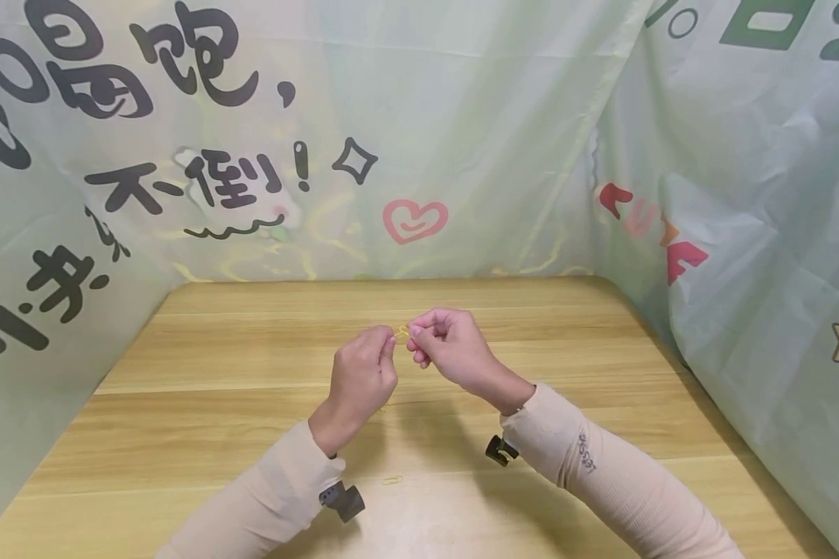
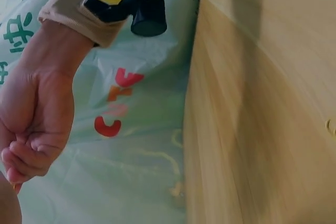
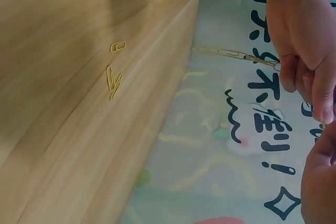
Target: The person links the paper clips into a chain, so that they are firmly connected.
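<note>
Both hands meet above the table, with yellow paper clips [image 1: 402, 332] between their fingertips. My left hand [image 1: 362, 373] pinches one end there, its fingers curled in. From that same hand a chain of linked paper clips [image 3: 236, 54] dangles, seen in the right wrist view. My right hand [image 1: 454, 349] pinches a paper clip between thumb and index finger, right at the left fingertips. The fingers largely hide how the clips meet. In the left wrist view the right hand [image 2: 39, 114] has its other fingers curled toward the palm.
Loose yellow paper clips [image 3: 113, 82] lie on the wooden table [image 1: 217, 435], one single clip [image 1: 391, 480] near its front. A printed pale green curtain [image 1: 475, 155] encloses the back and sides. Each sleeve carries a small black camera [image 1: 342, 501] at the wrist.
</note>
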Action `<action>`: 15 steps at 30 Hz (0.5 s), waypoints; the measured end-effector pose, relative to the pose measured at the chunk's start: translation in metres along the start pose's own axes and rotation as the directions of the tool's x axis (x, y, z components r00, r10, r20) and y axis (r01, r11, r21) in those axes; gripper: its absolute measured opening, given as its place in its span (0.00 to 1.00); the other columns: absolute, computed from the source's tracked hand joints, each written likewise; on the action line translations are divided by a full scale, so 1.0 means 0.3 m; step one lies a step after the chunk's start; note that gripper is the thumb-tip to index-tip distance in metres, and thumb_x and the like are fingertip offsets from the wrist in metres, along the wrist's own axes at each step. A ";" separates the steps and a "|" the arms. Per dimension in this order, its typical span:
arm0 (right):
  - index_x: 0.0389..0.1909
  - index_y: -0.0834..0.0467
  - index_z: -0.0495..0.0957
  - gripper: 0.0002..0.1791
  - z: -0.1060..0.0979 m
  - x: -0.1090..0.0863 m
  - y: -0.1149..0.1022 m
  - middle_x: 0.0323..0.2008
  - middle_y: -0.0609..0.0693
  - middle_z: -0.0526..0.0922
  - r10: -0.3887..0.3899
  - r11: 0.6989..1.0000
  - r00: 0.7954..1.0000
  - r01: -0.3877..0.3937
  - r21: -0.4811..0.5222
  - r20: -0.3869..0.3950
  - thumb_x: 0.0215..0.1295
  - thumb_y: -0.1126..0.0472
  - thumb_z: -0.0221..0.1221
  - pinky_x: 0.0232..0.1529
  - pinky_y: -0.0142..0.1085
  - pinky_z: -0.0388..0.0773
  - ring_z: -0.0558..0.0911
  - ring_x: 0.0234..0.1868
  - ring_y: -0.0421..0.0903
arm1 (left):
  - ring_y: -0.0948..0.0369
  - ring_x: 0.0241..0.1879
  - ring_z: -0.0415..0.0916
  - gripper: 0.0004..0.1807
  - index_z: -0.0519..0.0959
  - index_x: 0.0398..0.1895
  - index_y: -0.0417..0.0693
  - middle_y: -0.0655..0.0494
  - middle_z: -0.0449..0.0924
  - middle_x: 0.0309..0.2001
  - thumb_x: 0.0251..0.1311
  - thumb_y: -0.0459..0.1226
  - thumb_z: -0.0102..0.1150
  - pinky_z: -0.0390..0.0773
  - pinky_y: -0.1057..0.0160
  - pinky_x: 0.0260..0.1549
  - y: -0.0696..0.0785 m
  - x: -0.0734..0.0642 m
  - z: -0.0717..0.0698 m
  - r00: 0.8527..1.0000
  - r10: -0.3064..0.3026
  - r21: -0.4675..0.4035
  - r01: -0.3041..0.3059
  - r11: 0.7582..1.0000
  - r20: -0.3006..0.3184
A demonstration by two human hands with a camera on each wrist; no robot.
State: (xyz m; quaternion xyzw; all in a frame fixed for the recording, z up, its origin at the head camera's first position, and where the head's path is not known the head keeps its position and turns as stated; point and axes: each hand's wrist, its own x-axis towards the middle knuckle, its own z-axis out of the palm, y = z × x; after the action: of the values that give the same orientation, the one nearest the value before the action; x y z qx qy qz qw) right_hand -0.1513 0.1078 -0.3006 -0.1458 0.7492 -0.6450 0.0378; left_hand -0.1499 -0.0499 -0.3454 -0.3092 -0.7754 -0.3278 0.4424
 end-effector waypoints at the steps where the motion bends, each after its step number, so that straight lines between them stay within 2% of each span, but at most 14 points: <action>1: 0.39 0.72 0.76 0.06 0.002 -0.001 -0.001 0.28 0.62 0.80 0.011 1.000 1.000 -0.011 0.006 -0.006 0.70 0.71 0.54 0.27 0.32 0.80 0.78 0.22 0.42 | 0.61 0.13 0.64 0.06 0.73 0.24 0.35 0.49 0.72 0.18 0.51 0.20 0.57 0.66 0.68 0.10 -0.001 0.000 0.000 1.000 0.005 0.010 -0.005 1.000 0.000; 7: 0.39 0.71 0.75 0.05 0.024 -0.008 -0.011 0.26 0.55 0.80 0.072 0.995 0.997 -0.073 0.072 0.010 0.70 0.72 0.53 0.27 0.31 0.78 0.77 0.22 0.41 | 0.63 0.13 0.61 0.09 0.72 0.22 0.37 0.52 0.69 0.16 0.47 0.18 0.56 0.63 0.70 0.10 -0.007 -0.001 0.003 1.000 0.021 0.029 -0.021 0.999 0.016; 10: 0.40 0.72 0.75 0.06 0.033 -0.005 -0.021 0.27 0.56 0.80 0.056 0.996 0.998 -0.057 0.063 0.020 0.70 0.71 0.53 0.28 0.32 0.79 0.77 0.23 0.42 | 0.64 0.13 0.59 0.08 0.72 0.23 0.36 0.53 0.67 0.16 0.50 0.18 0.57 0.62 0.71 0.10 -0.016 -0.006 0.007 1.000 -0.015 0.000 0.015 1.000 0.008; 15: 0.42 0.72 0.75 0.08 0.023 0.001 -0.020 0.28 0.57 0.81 0.032 0.999 0.999 -0.032 0.025 -0.030 0.70 0.70 0.53 0.29 0.32 0.79 0.78 0.24 0.43 | 0.64 0.13 0.60 0.06 0.72 0.27 0.34 0.53 0.67 0.16 0.55 0.21 0.58 0.62 0.71 0.11 -0.024 -0.014 0.007 0.997 -0.072 -0.074 0.070 0.995 -0.027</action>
State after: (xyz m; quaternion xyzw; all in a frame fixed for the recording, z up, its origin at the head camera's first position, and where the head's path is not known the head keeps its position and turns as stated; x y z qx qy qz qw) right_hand -0.1490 0.1003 -0.2959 -0.1235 0.7438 -0.6558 0.0385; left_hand -0.1549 -0.0533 -0.3516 -0.2926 -0.7668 -0.3760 0.4302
